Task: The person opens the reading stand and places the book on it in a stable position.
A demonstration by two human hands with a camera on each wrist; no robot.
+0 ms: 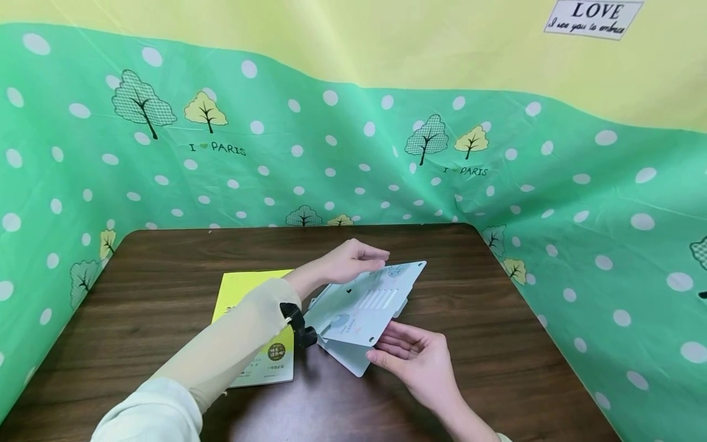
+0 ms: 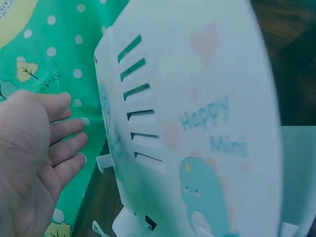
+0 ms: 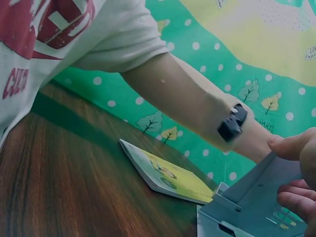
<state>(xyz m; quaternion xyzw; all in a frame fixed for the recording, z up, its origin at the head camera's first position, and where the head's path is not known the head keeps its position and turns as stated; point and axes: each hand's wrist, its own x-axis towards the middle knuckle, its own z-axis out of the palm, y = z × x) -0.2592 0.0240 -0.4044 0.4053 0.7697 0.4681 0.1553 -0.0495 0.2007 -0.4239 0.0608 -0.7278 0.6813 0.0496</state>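
A pale blue folding book stand [image 1: 364,307] is tilted up above the table, its slotted panel raised at an angle over a second plate. "Happy Mini" and a small dinosaur are printed on the stand [image 2: 170,98] in the left wrist view. My right hand [image 1: 422,362] grips its near right side, thumb at the edge and fingers reaching between the panels. Along the far upper edge is my left hand [image 1: 350,261], fingers loosely extended. The left wrist view shows that hand [image 2: 44,143] beside the panel, with nothing in its fingers.
A yellow book [image 1: 278,334] lies on the brown wooden table [image 1: 149,344], left of the stand and partly under my left forearm. Green dotted cloth [image 1: 331,159] with printed trees surrounds the table's back and sides. A black wrist camera [image 1: 301,328] sits on my left arm.
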